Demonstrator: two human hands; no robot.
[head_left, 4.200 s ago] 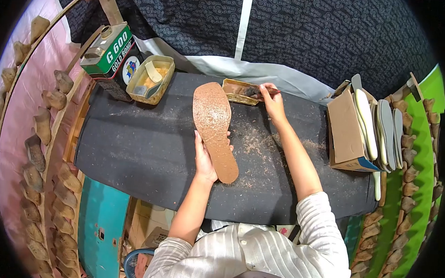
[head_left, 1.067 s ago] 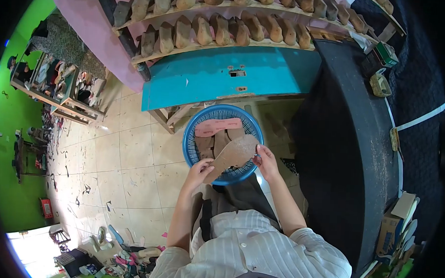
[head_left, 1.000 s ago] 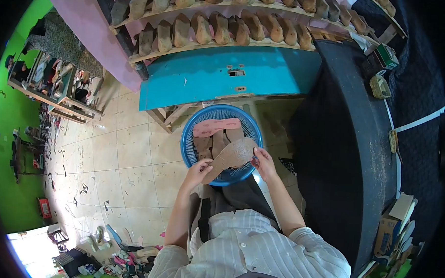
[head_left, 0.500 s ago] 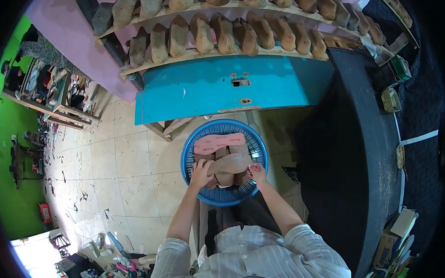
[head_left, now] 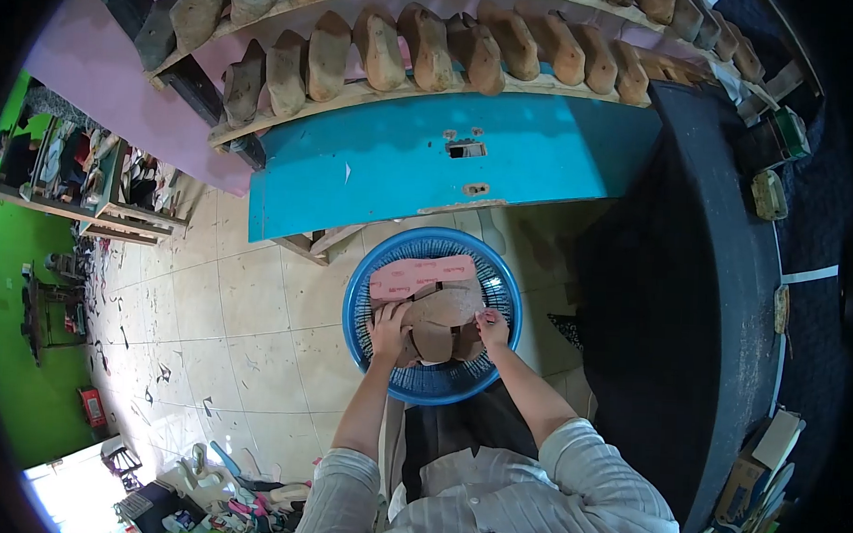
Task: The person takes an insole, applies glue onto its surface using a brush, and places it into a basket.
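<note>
A grey-brown shoe insole (head_left: 444,307) lies over several brown sole-shaped pieces (head_left: 432,344) inside a round blue plastic basket (head_left: 351,322). My left hand (head_left: 387,331) grips the insole's narrow left end, with the fingers over its top. At the insole's right edge, my right hand (head_left: 491,328) is closed in a pinch; whether something small is between the fingertips cannot be made out. Beyond the insole, a pink insole-shaped piece (head_left: 422,277) with red lettering rests at the far side of the basket.
Rows of wooden shoe lasts (head_left: 381,53) stand on shelves above a turquoise board (head_left: 383,171). A dark-covered table (head_left: 670,275) is on the right. Scraps litter the tiled floor (head_left: 247,298) at left, near a cluttered rack (head_left: 101,175).
The insole has turned slightly and lies flatter on the pieces below. My left hand has shifted a little, its fingers further over the insole. My right hand stays at the right edge. The view has moved slightly.
</note>
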